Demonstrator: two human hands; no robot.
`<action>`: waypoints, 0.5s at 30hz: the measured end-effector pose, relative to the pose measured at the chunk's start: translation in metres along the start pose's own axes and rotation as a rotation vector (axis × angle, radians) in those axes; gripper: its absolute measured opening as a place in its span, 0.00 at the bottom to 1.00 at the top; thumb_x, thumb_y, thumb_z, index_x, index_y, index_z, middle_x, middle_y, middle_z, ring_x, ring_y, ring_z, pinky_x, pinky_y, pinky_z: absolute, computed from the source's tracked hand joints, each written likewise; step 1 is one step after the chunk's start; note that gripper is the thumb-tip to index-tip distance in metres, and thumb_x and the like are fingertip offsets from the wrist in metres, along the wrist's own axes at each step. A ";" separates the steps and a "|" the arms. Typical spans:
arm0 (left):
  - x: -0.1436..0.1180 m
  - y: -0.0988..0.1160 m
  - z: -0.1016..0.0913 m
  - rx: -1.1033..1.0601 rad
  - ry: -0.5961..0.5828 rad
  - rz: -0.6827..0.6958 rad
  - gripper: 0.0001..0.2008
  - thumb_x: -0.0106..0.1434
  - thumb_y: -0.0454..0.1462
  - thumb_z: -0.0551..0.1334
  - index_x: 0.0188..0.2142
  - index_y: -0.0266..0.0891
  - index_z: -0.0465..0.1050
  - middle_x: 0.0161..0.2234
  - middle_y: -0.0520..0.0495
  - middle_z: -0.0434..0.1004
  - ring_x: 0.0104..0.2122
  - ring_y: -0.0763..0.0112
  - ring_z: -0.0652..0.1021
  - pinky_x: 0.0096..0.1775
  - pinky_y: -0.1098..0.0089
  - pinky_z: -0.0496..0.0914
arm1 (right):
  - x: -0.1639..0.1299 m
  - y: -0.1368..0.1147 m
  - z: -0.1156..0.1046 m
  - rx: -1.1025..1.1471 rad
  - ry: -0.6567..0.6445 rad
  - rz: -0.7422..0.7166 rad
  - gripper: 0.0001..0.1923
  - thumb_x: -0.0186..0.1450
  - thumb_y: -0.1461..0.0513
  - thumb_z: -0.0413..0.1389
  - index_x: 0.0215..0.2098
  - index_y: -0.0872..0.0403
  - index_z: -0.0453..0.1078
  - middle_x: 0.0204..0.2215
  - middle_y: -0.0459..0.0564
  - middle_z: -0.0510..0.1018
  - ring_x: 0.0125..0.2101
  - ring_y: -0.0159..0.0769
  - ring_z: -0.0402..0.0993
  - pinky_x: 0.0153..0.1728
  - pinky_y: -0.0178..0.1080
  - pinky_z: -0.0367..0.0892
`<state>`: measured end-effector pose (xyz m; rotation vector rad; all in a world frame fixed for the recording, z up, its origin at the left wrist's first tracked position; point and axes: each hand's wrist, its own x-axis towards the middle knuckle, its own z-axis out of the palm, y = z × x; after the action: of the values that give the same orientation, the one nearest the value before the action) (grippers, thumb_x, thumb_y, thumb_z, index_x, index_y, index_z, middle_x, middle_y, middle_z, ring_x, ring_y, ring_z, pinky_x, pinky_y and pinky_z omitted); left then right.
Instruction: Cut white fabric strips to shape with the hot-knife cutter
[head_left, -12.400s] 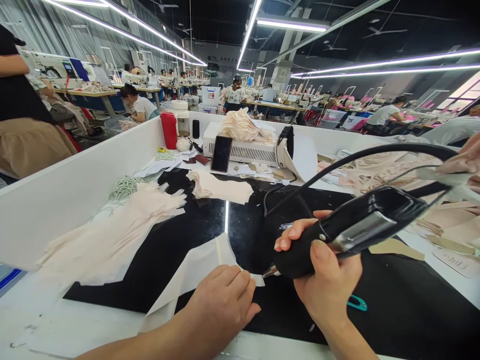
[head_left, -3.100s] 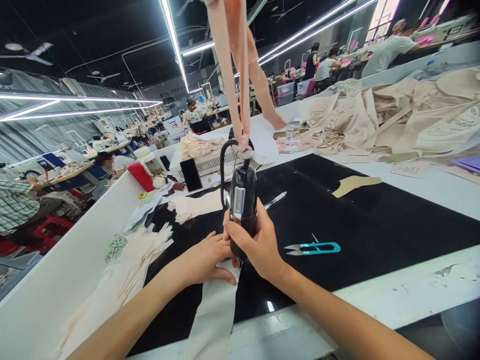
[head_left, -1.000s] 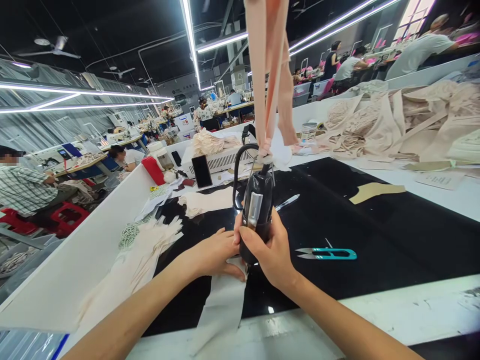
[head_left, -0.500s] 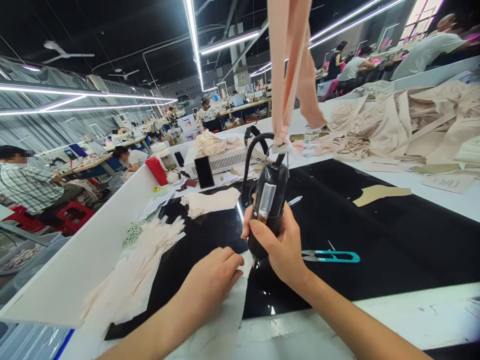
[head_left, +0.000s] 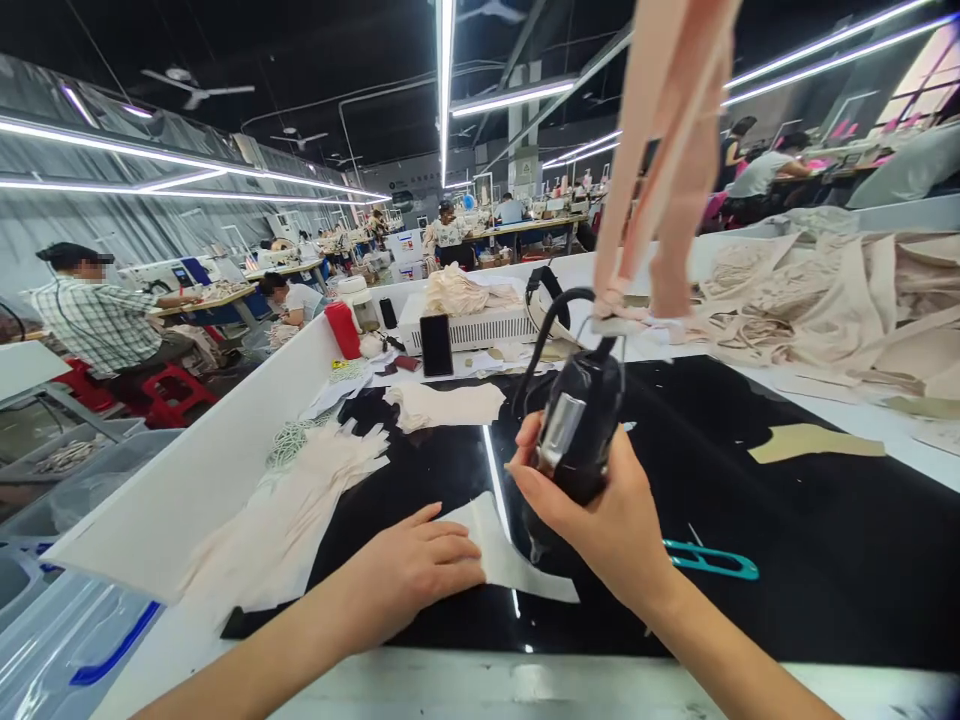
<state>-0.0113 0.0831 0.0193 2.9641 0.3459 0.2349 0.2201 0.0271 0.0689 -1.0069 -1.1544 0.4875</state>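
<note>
My right hand [head_left: 600,520] grips a black handheld cutting tool [head_left: 576,440], held upright with its tip near the black work surface [head_left: 787,520]. The tool hangs from pale pink fabric straps [head_left: 660,170] and has a black cable looping behind it. My left hand [head_left: 412,565] lies flat, fingers together, on a white cut fabric piece [head_left: 502,550] just left of the tool tip.
Teal thread snips [head_left: 712,562] lie right of my right hand. A stack of pale cut pieces [head_left: 292,510] sits at left by the white table wall [head_left: 195,460]. A phone [head_left: 436,345], red bottle [head_left: 342,330], white box and heaped beige fabric [head_left: 817,290] stand behind. Other people work at tables beyond.
My view has shifted left and both hands sit further right in it. The white piece has been turned crosswise under my left hand. The tool tip stands at its right edge.
</note>
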 end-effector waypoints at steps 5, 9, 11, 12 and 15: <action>0.012 -0.005 0.004 -0.064 0.125 -0.092 0.20 0.70 0.22 0.55 0.55 0.41 0.74 0.53 0.45 0.80 0.51 0.66 0.81 0.57 0.65 0.75 | -0.010 0.010 0.001 0.108 0.053 -0.050 0.17 0.62 0.61 0.68 0.43 0.47 0.66 0.30 0.41 0.79 0.24 0.34 0.77 0.28 0.40 0.77; 0.038 -0.012 0.014 -0.029 0.190 -0.120 0.21 0.68 0.22 0.55 0.54 0.38 0.75 0.52 0.43 0.80 0.53 0.64 0.80 0.55 0.65 0.76 | -0.016 0.017 -0.007 0.180 0.039 -0.011 0.17 0.64 0.60 0.68 0.47 0.45 0.66 0.32 0.43 0.79 0.24 0.35 0.77 0.26 0.41 0.77; 0.049 -0.016 0.020 -0.009 0.173 -0.116 0.20 0.69 0.22 0.56 0.54 0.38 0.75 0.52 0.42 0.80 0.53 0.63 0.80 0.55 0.64 0.76 | -0.018 0.019 -0.013 0.198 0.033 -0.022 0.17 0.64 0.59 0.68 0.47 0.46 0.67 0.32 0.43 0.78 0.24 0.35 0.77 0.25 0.40 0.77; 0.053 -0.018 0.023 -0.002 0.159 -0.110 0.19 0.69 0.22 0.56 0.54 0.37 0.75 0.52 0.42 0.80 0.53 0.62 0.80 0.55 0.64 0.77 | -0.020 0.019 -0.016 0.201 0.031 -0.028 0.17 0.64 0.59 0.68 0.47 0.46 0.68 0.32 0.44 0.78 0.24 0.35 0.77 0.26 0.40 0.77; 0.059 -0.022 0.029 0.005 0.135 -0.082 0.18 0.69 0.23 0.56 0.53 0.35 0.76 0.52 0.40 0.80 0.52 0.61 0.81 0.54 0.63 0.77 | -0.023 0.019 -0.022 0.208 0.018 -0.028 0.16 0.65 0.60 0.68 0.47 0.46 0.69 0.31 0.44 0.78 0.25 0.36 0.78 0.27 0.40 0.78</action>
<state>0.0457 0.1146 -0.0046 2.9379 0.4834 0.4254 0.2351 0.0104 0.0394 -0.8132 -1.0764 0.5629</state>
